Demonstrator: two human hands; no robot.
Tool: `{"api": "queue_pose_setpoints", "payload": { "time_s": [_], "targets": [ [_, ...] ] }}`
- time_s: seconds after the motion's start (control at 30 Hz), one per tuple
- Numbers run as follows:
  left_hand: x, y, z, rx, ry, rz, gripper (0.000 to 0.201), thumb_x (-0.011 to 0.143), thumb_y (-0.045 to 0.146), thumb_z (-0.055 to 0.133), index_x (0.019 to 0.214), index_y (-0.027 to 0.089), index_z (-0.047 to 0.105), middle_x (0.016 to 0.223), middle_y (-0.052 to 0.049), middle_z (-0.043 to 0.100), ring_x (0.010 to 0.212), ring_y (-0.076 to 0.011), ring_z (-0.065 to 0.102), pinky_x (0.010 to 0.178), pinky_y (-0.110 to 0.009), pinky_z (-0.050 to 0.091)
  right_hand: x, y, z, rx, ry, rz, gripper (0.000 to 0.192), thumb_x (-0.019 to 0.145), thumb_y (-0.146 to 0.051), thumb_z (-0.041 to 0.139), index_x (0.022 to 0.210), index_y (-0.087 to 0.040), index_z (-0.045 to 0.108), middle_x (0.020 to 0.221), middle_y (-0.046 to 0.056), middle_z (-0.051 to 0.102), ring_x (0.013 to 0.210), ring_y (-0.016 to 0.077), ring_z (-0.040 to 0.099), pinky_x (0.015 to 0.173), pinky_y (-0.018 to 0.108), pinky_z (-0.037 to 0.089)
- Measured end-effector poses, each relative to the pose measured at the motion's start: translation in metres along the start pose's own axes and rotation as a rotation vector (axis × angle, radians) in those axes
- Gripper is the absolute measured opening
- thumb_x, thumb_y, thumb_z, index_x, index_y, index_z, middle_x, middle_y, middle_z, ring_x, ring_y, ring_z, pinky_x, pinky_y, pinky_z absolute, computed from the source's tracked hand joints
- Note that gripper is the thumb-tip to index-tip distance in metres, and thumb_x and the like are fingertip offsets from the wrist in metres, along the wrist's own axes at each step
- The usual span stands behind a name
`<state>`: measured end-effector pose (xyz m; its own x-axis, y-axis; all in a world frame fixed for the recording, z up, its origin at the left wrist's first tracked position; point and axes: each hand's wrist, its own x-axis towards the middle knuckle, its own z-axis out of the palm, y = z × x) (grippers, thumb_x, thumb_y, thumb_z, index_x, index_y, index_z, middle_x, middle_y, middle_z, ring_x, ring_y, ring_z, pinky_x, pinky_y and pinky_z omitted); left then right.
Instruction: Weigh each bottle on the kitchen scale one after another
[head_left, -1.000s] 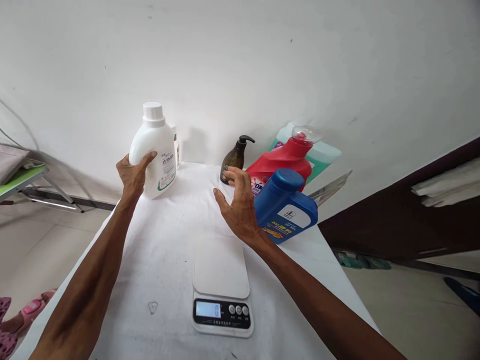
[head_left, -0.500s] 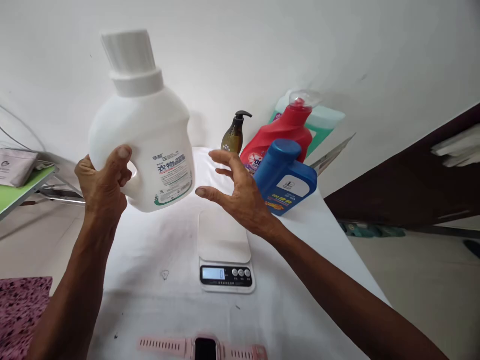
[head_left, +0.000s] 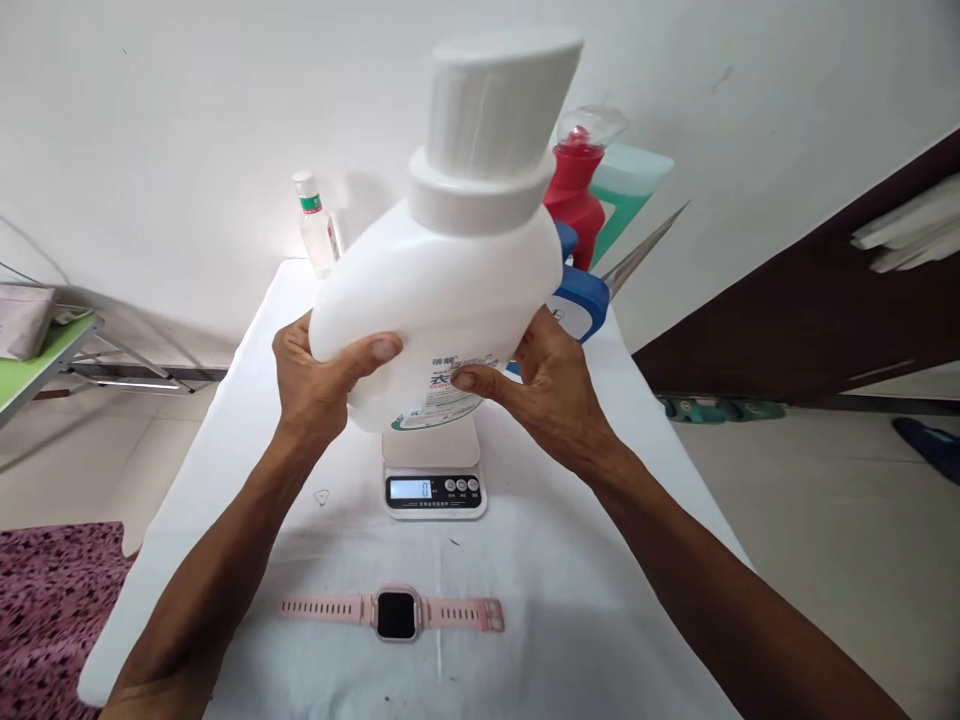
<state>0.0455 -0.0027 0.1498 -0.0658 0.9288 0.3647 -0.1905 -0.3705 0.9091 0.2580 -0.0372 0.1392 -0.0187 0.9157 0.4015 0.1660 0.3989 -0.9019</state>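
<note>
A large white laundry detergent bottle [head_left: 442, 280] with a grey-white cap is held up in both hands, its top tilted toward me. My left hand [head_left: 322, 385] is closed round its handle side, thumb across the front. On the other side my right hand [head_left: 551, 390] grips the bottle, thumb over the printed label. Below the bottle a white digital kitchen scale [head_left: 435, 505] lies on the table, its display reading 0. The bottle hides the rear of the scale's plate and appears held above it. Nearer to me a pink smartwatch [head_left: 395, 613] lies stretched out flat.
Behind the bottle stand a red bottle [head_left: 574, 195], a blue bottle [head_left: 581, 300] and a green-and-clear container [head_left: 630, 190]. A small clear bottle [head_left: 315, 225] with a white cap is at the table's back left. White cloth covers the table [head_left: 337, 560]. A green-topped stand [head_left: 45, 365] is at left.
The detergent bottle has moved right and tilted toward me. My right hand, empty before, now grips its right side. The view has shifted, showing the whole smartwatch and the small clear bottle.
</note>
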Motion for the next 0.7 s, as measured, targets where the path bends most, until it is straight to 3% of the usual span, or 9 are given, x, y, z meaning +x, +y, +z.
{"api": "queue_pose_setpoints", "payload": {
  "time_s": [0.13,0.33,0.7],
  "targets": [
    [-0.001,-0.011,0.006,-0.021,-0.064,-0.029,0.048,0.059,0.043,0.097,0.054,0.02,0.055,0.053,0.003,0.051,0.055,-0.0136,0.059,0.048,-0.026,0.052,-0.009,0.009,-0.005,-0.009,0.039,0.03,0.063,0.076,-0.054,0.094,0.126,-0.032,0.063,0.126,0.003,0.072,0.119,0.031,0.07,0.098,0.053,0.064],
    [0.0,-0.02,0.006,-0.02,-0.093,-0.048,0.051,0.06,0.035,0.096,0.048,0.019,0.048,0.051,0.004,0.047,0.051,-0.011,0.054,0.047,-0.025,0.05,-0.013,0.022,-0.005,-0.021,0.071,0.04,0.066,0.075,-0.058,0.093,0.127,-0.031,0.063,0.128,0.005,0.069,0.121,0.0296,0.067,0.102,0.053,0.062],
    [0.003,-0.022,0.004,0.004,-0.099,-0.085,0.053,0.059,0.051,0.095,0.06,0.021,0.052,0.055,0.003,0.048,0.054,-0.013,0.056,0.046,-0.026,0.045,-0.013,0.03,-0.002,-0.038,0.089,0.022,0.065,0.074,-0.062,0.093,0.124,-0.032,0.064,0.129,0.005,0.069,0.122,0.0313,0.068,0.1,0.052,0.063]
  ]
}}
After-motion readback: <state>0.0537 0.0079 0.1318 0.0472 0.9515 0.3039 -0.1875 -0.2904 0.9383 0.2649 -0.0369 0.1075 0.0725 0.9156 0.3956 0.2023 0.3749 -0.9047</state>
